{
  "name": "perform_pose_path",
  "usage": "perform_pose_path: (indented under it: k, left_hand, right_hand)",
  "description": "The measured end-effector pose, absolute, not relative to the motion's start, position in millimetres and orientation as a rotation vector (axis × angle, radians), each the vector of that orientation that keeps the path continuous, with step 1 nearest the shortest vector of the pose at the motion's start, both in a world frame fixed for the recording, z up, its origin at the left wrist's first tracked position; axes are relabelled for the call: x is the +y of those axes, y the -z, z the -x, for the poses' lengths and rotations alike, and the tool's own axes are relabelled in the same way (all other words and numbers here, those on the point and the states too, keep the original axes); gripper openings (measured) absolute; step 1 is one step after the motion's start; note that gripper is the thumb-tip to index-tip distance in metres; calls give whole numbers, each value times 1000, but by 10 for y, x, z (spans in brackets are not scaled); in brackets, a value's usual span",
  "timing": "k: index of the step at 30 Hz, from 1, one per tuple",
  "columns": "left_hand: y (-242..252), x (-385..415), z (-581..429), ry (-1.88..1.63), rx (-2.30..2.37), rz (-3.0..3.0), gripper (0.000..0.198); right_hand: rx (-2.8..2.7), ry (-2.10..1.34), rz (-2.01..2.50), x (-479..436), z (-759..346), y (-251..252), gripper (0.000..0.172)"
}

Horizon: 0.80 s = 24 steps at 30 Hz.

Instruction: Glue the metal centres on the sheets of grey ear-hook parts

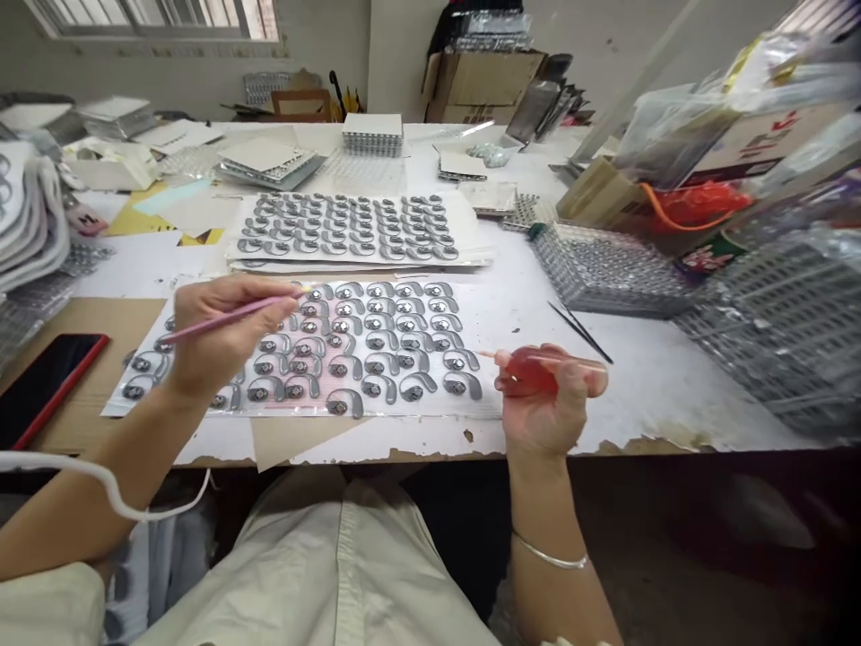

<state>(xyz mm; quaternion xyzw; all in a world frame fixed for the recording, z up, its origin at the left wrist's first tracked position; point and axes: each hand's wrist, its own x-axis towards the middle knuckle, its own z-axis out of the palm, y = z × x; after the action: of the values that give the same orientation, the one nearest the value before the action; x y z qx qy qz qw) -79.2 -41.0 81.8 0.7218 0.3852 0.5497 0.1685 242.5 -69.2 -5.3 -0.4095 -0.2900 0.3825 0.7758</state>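
1. The counter (632,404) is spanning the middle of the frame.
2. A white sheet (436,405) is lying left of centre, carrying rows of grey curved parts (375,390).
3. The left hand (219,332) is hovering over the sheet's left half, its fingers pinching a pink stick (235,318).
4. The right hand (544,408), right of centre, is curling its fingers around a red squeeze bottle (531,366).
5. The bottle's nozzle is facing the sheet; good handling probably means squeezing sparingly and guarding against drips.
6. The stick's pale tip is pointing at the top row, contact being unclear; a steady wrist and light touch should be helping.
7. Red marks on the upper-right carton (740,148) are blurring beyond reading; a pink item (87,217) at left is apparently showing an "M".
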Motion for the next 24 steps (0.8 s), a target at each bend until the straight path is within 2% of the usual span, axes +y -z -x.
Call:
perform_pose_path:
  k: [4, 9, 13, 17, 20, 24]
  left_hand:
    - [-819, -379, 729, -1559, 1144, -2086, 19]
    - [-389, -303, 244, -1266, 677, -2460, 27]
    - [-9, -409, -94, -1227, 506, -2592, 14]
    - [169, -581, -222, -1158, 448, -2771, 6]
    - [176, -706, -223, -1108, 491, -2906, 12]
    - [168, -829, -167, -1086, 547, -2998, 23]
  right_hand:
    - [-694, -874, 830, -524, -2431, 66, 37]
    - [-715, -877, 798, -303, -2420, -34, 37]
    - [-689, -862, 729, -298, -2515, -56, 36]
    - [-661, -834, 745, -307, -2674, 3, 32]
    - [-605, -808, 826, -302, -2715, 45, 30]
    - [-495, -811, 943, -324, -2692, 83, 37]
